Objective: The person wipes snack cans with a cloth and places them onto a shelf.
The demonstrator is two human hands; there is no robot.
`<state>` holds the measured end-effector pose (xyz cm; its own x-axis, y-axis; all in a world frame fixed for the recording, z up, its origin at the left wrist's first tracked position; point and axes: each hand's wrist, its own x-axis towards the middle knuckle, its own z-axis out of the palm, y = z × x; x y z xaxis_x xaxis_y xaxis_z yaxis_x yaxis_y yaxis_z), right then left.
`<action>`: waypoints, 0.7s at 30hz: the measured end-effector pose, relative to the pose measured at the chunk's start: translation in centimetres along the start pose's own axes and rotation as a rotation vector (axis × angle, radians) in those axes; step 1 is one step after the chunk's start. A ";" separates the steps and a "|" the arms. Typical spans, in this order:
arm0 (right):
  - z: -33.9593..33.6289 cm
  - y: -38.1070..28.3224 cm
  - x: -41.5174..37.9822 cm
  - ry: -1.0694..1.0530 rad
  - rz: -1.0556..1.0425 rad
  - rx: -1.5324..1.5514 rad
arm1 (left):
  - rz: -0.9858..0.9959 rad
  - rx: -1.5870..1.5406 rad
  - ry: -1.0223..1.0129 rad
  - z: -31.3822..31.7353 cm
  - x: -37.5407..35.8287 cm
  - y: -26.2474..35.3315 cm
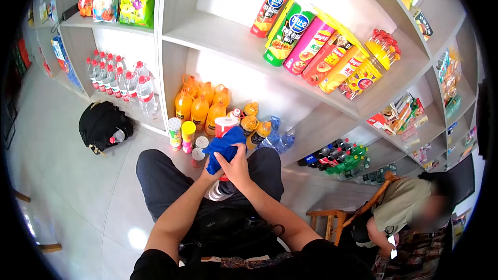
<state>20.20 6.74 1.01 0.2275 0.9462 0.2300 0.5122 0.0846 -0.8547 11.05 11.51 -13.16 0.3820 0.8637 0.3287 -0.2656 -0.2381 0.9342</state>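
Inside a shop lined with shelves (220, 39), in front of orange-drink bottles (199, 109), the right hand (236, 167) clasps a blue cloth (225, 146) over a red canister (226, 122), the left hand (209, 173) has a hidden grip I cannot tell, and bunched fabric might let the canister slip toward tubs (188, 132) beside those bottles.

The rag (229, 145) is matt cloth, the bottles (200, 108) glossy plastic, the chair (326, 212) smooth wood, the floor (67, 192) shiny tile.
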 end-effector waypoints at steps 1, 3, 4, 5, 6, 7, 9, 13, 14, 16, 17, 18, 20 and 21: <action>0.4 0.3 0.2 0.050 -0.004 -0.062 | -0.089 -0.093 -0.011 0.9 0.2 2.5; 1.1 0.8 0.6 0.150 -0.009 -0.186 | -0.125 -0.022 -0.002 1.4 0.3 4.3; 1.5 0.7 0.7 0.209 -0.048 -0.186 | -0.143 0.012 0.004 1.6 0.4 4.6; 1.4 0.1 0.8 0.200 -0.003 -0.229 | -0.090 0.043 0.011 1.8 0.5 4.6; 1.2 -0.7 0.7 0.192 0.044 -0.271 | -0.039 0.074 0.017 1.9 0.4 4.6; 1.0 -1.5 0.7 0.183 0.091 -0.312 | 0.013 0.105 0.022 2.0 0.3 4.5; 0.4 -1.9 1.6 0.146 0.132 -0.245 | -0.031 0.188 0.016 2.3 0.2 4.7; 0.7 0.9 3.5 0.220 0.149 -0.139 | -0.392 0.404 -0.057 2.4 0.3 6.5; 0.5 1.4 3.9 0.240 0.103 -0.061 | -0.486 0.436 -0.080 2.3 0.7 7.4; -0.1 2.2 4.8 0.252 -0.062 0.045 | -0.637 0.411 -0.102 2.1 1.4 10.9; 0.0 2.8 4.8 0.233 0.004 0.200 | -0.602 0.439 -0.058 2.2 1.3 10.6; 0.0 3.4 4.9 0.213 0.067 0.354 | -0.565 0.465 -0.014 2.4 1.1 9.9; -1.1 2.8 4.7 0.137 0.206 0.546 | -0.510 0.552 0.011 2.5 0.8 8.0; -2.0 2.5 4.6 0.081 0.287 0.636 | -0.461 0.296 -0.064 2.2 0.7 7.2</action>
<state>24.16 10.66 0.87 0.3553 0.9342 -0.0329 -0.1554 0.0243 -0.9875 11.37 9.39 -5.91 0.4554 0.8815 -0.1250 0.1989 0.0361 0.9794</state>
